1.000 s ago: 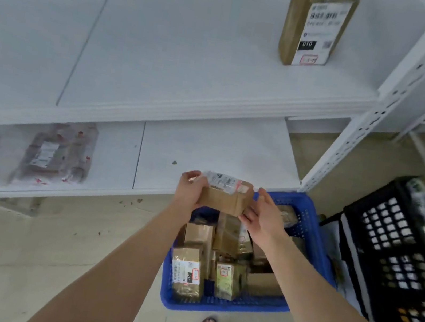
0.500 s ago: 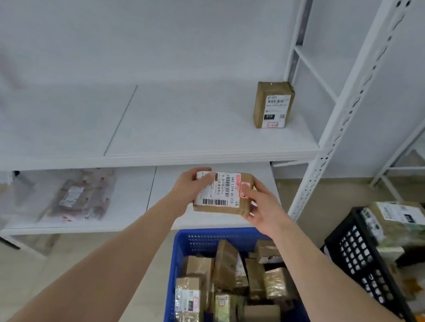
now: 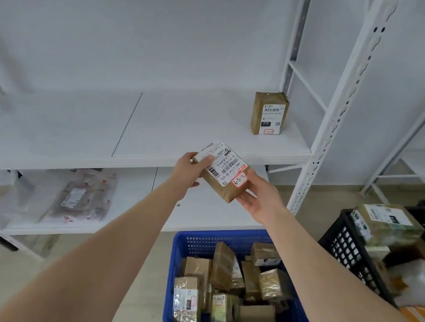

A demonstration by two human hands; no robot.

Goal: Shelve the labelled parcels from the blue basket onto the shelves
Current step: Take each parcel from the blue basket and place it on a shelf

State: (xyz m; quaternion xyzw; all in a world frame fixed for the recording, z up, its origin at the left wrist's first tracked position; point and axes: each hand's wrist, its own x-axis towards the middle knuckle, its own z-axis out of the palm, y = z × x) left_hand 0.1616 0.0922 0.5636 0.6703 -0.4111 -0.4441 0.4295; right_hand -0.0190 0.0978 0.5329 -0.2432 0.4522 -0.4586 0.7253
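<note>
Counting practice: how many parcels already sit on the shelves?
2: a brown box upright on the middle shelf, right end; a bagged parcel on the bottom shelf, left. Others may be hidden.

A brown parcel (image 3: 224, 191) at centre frame is showing a white barcoded label (image 3: 219, 162) and red-edged sticker (image 3: 239, 179), with a blue basket (image 3: 220, 239) lower centre, black lattice crate (image 3: 345, 247) right, white shelves (image 3: 71, 126) behind.

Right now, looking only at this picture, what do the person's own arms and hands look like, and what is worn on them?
Both hands, the left hand and the right hand, are bare: no gloves, rings, watch or bracelet show. The left forearm and right forearm are uncovered to the picture's edge; no sleeve is in view.
</note>
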